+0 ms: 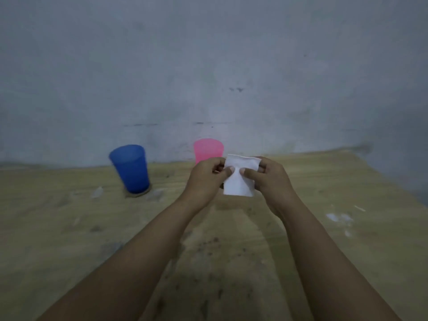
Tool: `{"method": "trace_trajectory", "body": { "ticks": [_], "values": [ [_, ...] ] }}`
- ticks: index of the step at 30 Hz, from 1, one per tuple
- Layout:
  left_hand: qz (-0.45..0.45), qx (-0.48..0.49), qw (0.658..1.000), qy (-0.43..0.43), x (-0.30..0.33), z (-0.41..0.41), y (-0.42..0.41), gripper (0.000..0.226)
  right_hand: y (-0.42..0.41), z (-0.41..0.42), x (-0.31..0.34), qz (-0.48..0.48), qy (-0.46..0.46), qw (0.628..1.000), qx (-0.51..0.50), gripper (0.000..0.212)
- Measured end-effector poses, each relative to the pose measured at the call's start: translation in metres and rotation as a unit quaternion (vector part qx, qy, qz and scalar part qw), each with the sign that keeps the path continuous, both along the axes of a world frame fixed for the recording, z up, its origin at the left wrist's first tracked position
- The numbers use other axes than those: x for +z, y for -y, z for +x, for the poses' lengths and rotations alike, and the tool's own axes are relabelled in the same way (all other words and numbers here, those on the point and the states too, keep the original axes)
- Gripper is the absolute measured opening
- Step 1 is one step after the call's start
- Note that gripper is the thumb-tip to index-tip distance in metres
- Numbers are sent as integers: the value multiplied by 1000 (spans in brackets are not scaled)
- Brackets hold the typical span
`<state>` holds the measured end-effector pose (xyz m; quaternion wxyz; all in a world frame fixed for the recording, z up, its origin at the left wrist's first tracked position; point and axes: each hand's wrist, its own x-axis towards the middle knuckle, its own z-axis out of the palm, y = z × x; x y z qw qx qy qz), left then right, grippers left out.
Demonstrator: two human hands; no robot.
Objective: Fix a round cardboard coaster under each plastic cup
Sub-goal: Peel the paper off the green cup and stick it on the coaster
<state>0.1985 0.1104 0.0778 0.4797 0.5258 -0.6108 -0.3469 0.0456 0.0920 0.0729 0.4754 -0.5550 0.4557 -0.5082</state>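
Observation:
A blue plastic cup [130, 168] stands upright at the back left of the wooden surface, on a round brown cardboard coaster [138, 193] whose edge shows under its base. A pink plastic cup [208, 149] stands near the wall, its lower part hidden behind my left hand. Both hands are raised in front of the pink cup, and together they pinch a small white square piece [239, 179], maybe paper or tape backing. My left hand [206, 179] grips its left edge. Its right edge is held by my right hand [269, 181].
The wooden table [69, 228] is scuffed and stained, with small white scraps [339, 217] at the right and pale smears near the blue cup. A grey wall [208, 66] rises right behind the cups. The table's right edge slants away at the far right.

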Motion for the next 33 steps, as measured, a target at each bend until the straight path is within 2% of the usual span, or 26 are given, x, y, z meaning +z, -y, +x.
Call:
{"method": "trace_trajectory", "body": {
  "ticks": [3,8,11,16,21,27,33],
  "values": [
    [5,42,999,-13,8,38,-33,15,-19,42,11,0,7,999,49,13],
    [18,95,994,-49,12,97,-87,17,-50,113,14,9,18,994,108,21],
    [25,138,989,-46,7,133,-122,15,-67,154,6,26,7,991,132,18],
    [66,204,974,-73,-12,182,-185,14,-109,211,-5,75,10,983,165,11],
    [66,247,960,-115,-34,220,-233,16,-148,256,-14,91,1,974,206,12],
    [54,252,956,-142,-48,244,-273,22,-179,292,-28,117,-18,967,225,9],
    [43,273,951,-138,-60,276,-316,28,-202,317,-33,150,37,968,199,12]
  ]
}}
